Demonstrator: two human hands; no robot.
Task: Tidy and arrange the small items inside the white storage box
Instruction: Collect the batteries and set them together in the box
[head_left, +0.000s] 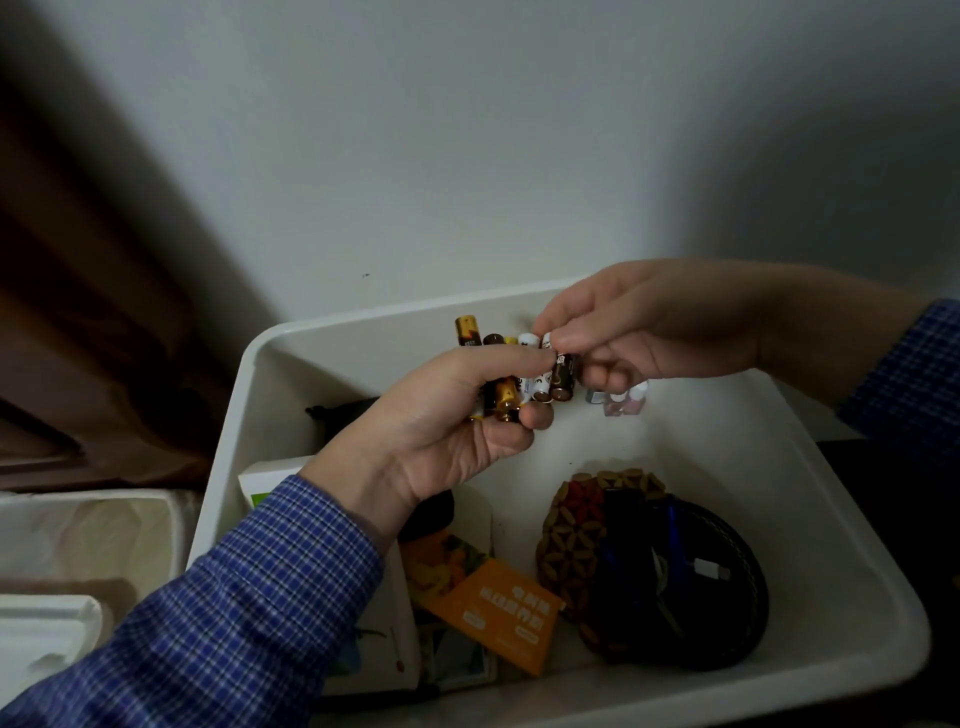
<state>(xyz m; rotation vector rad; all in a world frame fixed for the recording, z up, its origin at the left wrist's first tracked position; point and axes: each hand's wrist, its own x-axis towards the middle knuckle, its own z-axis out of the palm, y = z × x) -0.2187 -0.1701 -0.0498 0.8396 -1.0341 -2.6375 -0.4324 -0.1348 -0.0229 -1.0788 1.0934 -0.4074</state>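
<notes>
Over the white storage box, my left hand grips a bundle of several batteries, gold, black and white ones side by side. My right hand pinches a dark battery at the right end of that bundle, its fingertips touching my left index finger. On the box floor lie an orange packet, a brown and red woven mat, a dark coiled cable bundle and small pale bottles under my right hand.
A white carton and papers sit at the box's left side, a dark item near its far left corner. A lined bin stands left of the box. The white wall rises directly behind it.
</notes>
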